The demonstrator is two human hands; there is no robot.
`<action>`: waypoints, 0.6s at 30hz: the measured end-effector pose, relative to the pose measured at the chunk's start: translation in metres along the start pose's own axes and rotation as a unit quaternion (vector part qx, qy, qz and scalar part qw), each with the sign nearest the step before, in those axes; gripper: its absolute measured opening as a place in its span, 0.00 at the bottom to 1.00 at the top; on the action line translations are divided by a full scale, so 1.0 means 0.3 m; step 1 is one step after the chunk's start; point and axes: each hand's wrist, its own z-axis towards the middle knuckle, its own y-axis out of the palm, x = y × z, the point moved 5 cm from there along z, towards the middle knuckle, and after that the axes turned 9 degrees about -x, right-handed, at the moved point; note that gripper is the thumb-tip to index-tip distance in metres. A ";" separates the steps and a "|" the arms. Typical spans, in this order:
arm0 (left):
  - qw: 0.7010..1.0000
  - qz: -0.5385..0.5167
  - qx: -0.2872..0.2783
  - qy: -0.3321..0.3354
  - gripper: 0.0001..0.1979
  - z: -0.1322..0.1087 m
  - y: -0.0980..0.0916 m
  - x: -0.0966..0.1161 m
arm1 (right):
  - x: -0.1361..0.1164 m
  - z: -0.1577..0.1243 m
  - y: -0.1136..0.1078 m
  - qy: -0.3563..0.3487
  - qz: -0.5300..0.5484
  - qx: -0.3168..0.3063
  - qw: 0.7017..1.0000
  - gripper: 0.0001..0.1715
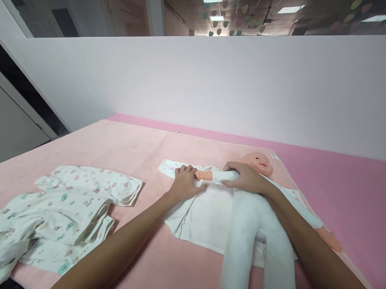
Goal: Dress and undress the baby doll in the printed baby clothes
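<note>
A baby doll with a white cloth body lies on its back, its head at the far right. Under it a white baby shirt with a small print is spread open. My left hand is closed about the doll's small hand, with thumb and fingers on either side of it. My right hand curls round the upper part of the same doll arm, near the shoulder. That arm stretches out sideways over the shirt's sleeve. The doll's other arm lies out to the right, partly behind my right forearm.
Printed white baby clothes lie in a loose heap at the left. Everything rests on a pale pink blanket over a brighter pink surface. Behind rises a white low wall with glass above it.
</note>
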 end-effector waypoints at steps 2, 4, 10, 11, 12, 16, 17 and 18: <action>1.000 0.004 -0.012 0.002 0.16 0.000 0.005 0.003 | 0.006 0.004 0.003 -0.001 -0.005 -0.001 1.000 0.15; 1.000 -0.007 -0.021 -0.001 0.12 0.002 0.007 0.001 | 0.013 0.011 0.009 0.000 -0.012 -0.003 1.000 0.15; 0.994 -0.109 -0.006 -0.009 0.08 0.007 -0.008 -0.023 | 0.024 0.025 0.025 0.023 -0.028 -0.014 0.999 0.17; 0.991 -0.134 0.001 -0.014 0.07 0.007 -0.011 -0.032 | 0.024 0.026 0.025 0.024 -0.030 -0.015 0.999 0.17; 0.987 -0.161 0.009 -0.020 0.07 0.008 -0.013 -0.040 | 0.022 0.028 0.024 0.024 -0.033 -0.014 0.999 0.18; 0.959 -0.274 0.054 -0.037 0.06 0.006 -0.021 -0.072 | 0.018 0.054 0.032 0.025 -0.060 -0.019 0.998 0.19; 0.953 -0.294 0.065 -0.040 0.06 0.005 -0.023 -0.077 | 0.017 0.067 0.037 0.034 -0.073 -0.019 0.997 0.20; 0.948 -0.306 0.073 -0.040 0.05 0.003 -0.026 -0.079 | 0.016 0.082 0.041 0.047 -0.087 -0.014 0.995 0.21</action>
